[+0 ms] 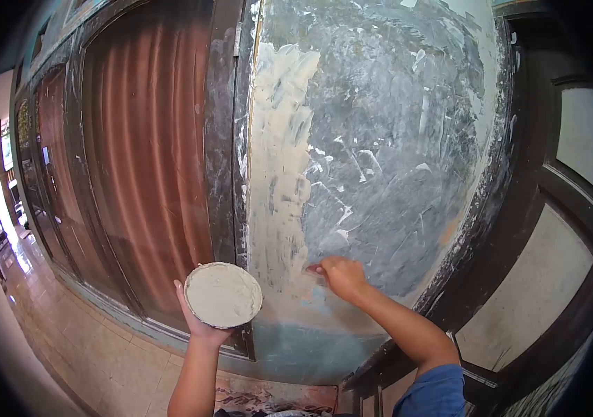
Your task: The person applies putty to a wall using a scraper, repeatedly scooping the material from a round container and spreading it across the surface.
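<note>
My left hand (196, 316) holds up a round container (223, 295) from below and its left side; pale cream paste fills it nearly to the rim. My right hand (344, 276) is closed on a small reddish tool (314, 268), seen only in part, against the lower part of the wall. The wall (394, 139) is patchy grey with white smears. Down its left side runs a rough strip of cream paste (275, 160), and the tool is at the lower right edge of this strip.
A dark-framed window (147, 139) with reddish-brown curtains stands left of the wall. On the right is a dark wooden door (526, 229) with pale panels. Tiled floor (102, 347) runs along the left. A patterned mat (275, 396) lies at the wall's foot.
</note>
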{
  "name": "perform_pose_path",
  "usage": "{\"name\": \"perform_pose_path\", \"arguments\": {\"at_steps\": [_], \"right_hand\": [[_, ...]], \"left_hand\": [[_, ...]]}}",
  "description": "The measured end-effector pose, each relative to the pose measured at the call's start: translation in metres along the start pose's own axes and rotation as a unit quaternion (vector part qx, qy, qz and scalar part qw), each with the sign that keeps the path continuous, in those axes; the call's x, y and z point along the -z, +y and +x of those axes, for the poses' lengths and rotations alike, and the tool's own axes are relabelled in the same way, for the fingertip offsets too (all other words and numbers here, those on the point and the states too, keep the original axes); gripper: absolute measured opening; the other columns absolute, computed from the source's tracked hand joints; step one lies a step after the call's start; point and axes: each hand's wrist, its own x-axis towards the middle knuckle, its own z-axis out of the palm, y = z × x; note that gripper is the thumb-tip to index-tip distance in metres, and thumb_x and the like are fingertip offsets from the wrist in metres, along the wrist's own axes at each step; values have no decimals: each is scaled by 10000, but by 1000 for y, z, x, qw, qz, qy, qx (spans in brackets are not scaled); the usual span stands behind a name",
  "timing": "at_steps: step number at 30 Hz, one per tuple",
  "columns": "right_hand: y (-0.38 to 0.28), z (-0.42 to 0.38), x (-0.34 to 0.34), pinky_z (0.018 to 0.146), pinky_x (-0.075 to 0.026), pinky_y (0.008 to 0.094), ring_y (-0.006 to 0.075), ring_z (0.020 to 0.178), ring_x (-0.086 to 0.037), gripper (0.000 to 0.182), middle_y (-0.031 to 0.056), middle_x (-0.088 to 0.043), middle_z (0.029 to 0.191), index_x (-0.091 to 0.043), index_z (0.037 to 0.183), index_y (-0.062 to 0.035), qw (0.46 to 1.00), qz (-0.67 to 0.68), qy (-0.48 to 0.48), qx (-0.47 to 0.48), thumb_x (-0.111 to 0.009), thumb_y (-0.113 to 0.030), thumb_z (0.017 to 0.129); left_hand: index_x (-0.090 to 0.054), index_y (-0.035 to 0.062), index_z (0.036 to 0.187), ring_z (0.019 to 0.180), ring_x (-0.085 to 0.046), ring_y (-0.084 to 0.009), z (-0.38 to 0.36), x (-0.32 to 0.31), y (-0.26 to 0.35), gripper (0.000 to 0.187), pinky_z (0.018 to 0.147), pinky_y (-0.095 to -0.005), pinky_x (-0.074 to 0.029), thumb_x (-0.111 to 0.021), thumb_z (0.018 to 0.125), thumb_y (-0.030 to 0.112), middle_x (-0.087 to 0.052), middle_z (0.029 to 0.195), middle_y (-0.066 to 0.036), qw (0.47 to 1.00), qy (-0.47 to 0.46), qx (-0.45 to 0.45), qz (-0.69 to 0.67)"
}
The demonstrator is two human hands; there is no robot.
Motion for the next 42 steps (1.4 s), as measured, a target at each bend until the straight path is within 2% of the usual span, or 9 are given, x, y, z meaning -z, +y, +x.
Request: {"name": "perform_pose_path", "arguments": {"at_steps": [7,13,19,21,29,31,34,36,42], "right_hand": [[4,18,44,638,-559,514,358,817,-723,220,115,-720,924,-685,902,-81,996,46,69,-27,-675,-279,999],[2,-4,4,654,-564,508,348,826,-724,213,96,-725,935,-686,897,-95,999,13,-21,23,-677,-283,996],[7,24,43,647,-542,513,367,825,-709,175,104,-703,913,-678,963,-89,993,76,90,-10,-693,-262,988],[7,14,36,647,-543,512,365,828,-710,182,105,-704,917,-678,964,-86,995,73,64,-1,-695,-266,987],[14,5,2,639,-541,498,365,829,-708,220,113,-704,907,-676,949,-78,999,27,14,13,-702,-293,983],[12,22,33,638,-541,491,369,818,-703,221,112,-701,882,-677,919,-82,991,62,120,-19,-702,-292,986],[12,24,54,639,-542,494,369,808,-699,221,111,-697,864,-681,902,-87,988,72,136,-27,-698,-289,990],[11,12,47,631,-541,495,367,802,-697,207,112,-696,867,-684,917,-91,988,105,117,4,-691,-282,995],[10,-7,-3,634,-552,479,360,794,-707,210,115,-697,875,-699,936,-92,998,37,12,56,-693,-295,989]], "left_hand": [[-559,243,1495,1388,-542,-357,-3,0,-2,834,1142,-597,-445,-317,975,849,-559,1524,-65,1000,-13,0,-15],[-544,193,1509,1370,-559,-360,0,1,-1,895,1140,-573,-456,-325,960,865,-562,1524,-87,1000,0,8,6],[-545,219,1511,1379,-552,-356,-3,-3,-3,872,1136,-583,-454,-318,966,861,-562,1523,-78,1000,-5,4,18],[-526,166,1527,1405,-522,-420,-3,0,-4,953,1157,-645,-423,-334,936,889,-521,1570,-126,999,27,-14,-14],[-551,168,1509,1395,-538,-387,-3,1,-4,940,1157,-614,-430,-340,939,885,-547,1547,-106,1000,10,-19,0],[-552,165,1507,1392,-540,-386,-3,3,-2,940,1158,-611,-430,-339,941,884,-554,1539,-109,1000,14,-21,2],[-555,160,1504,1387,-548,-381,-6,1,3,939,1156,-604,-437,-333,945,881,-564,1529,-111,1000,20,-19,1],[-585,219,1467,1347,-574,-359,-9,-2,5,819,1128,-574,-469,-354,979,835,-597,1489,-79,1000,1,-26,7],[-583,206,1469,1349,-572,-357,-7,3,3,840,1128,-576,-466,-360,970,843,-592,1495,-82,1000,12,-27,0]]}}
